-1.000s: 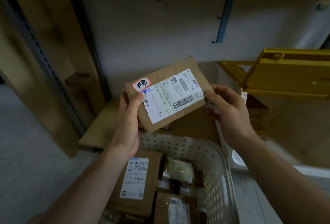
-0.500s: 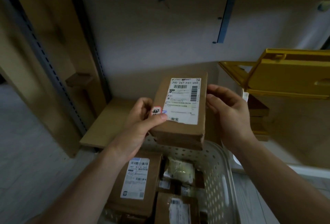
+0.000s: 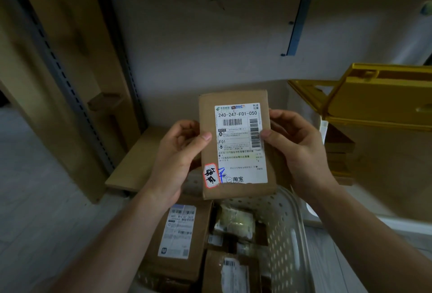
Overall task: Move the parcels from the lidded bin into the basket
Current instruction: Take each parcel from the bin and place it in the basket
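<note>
Cardboard parcel (image 3: 236, 145) now upright, label facing camera, rotated from tilted a second ago. Left hand (image 3: 177, 159) and right hand (image 3: 297, 147) both grip its sides, thumbs on front. Held above white basket (image 3: 287, 227), not yet dropped in; yellow-lidded bin (image 3: 383, 101) open at right.

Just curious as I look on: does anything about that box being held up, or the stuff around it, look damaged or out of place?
Nothing stands out. Both hands hold the parcel upright above the basket, its label intact, and the yellow bin's lid stands open.
</note>
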`<state>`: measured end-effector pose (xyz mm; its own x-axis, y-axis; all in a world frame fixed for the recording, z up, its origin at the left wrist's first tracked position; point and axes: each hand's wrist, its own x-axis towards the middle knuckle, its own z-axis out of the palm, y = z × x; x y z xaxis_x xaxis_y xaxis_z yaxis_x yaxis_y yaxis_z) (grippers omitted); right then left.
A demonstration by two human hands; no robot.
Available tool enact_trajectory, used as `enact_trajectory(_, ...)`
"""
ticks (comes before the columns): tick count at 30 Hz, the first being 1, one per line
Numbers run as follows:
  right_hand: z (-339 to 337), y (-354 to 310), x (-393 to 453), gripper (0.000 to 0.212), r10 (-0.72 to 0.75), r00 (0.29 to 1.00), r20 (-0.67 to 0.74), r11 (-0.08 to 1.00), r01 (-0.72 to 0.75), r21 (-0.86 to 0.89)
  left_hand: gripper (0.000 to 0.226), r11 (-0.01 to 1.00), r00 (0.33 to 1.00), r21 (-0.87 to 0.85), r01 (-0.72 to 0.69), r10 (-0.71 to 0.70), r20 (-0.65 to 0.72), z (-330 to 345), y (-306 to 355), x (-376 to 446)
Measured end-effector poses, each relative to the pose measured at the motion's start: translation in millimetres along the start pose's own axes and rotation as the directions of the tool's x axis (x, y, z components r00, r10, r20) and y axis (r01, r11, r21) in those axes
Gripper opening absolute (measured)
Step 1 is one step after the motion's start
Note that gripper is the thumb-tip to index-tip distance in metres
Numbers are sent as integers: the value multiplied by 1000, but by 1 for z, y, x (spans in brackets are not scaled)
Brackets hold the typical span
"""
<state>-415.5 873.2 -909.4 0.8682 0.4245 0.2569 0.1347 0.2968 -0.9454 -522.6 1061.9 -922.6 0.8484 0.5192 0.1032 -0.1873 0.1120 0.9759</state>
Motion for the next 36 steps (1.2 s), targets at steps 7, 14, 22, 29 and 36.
enact_trajectory(7, -1, 0, -1, 29, -1, 1000, 14, 999, 1, 33, 34, 1000, 1000, -22, -2, 2, 4, -1, -1, 1)
enact_trajectory(14, 1, 0, -2, 35, -1, 1000, 11, 999, 1, 43, 40, 1000, 1000, -21, -9, 9, 12, -4, 1, -1)
enact_trajectory(22, -1, 1, -4, 24, 3, 1000, 16, 999, -2, -46, 44, 998, 1000, 49, -29, 29, 2, -4, 2, -6)
enact_trajectory(29, -7, 5, -9, 18, 28, 1000, 4, 986, -27, -165, 69, 995, 1000, 101, -2, 2, 7, -5, -7, -12)
enact_trajectory(36, -14, 21, -19, 22, 80, 996, 50, 909, -53, -413, 40, 940, 972, 287, 185, -218, 86, -9, -23, -17)
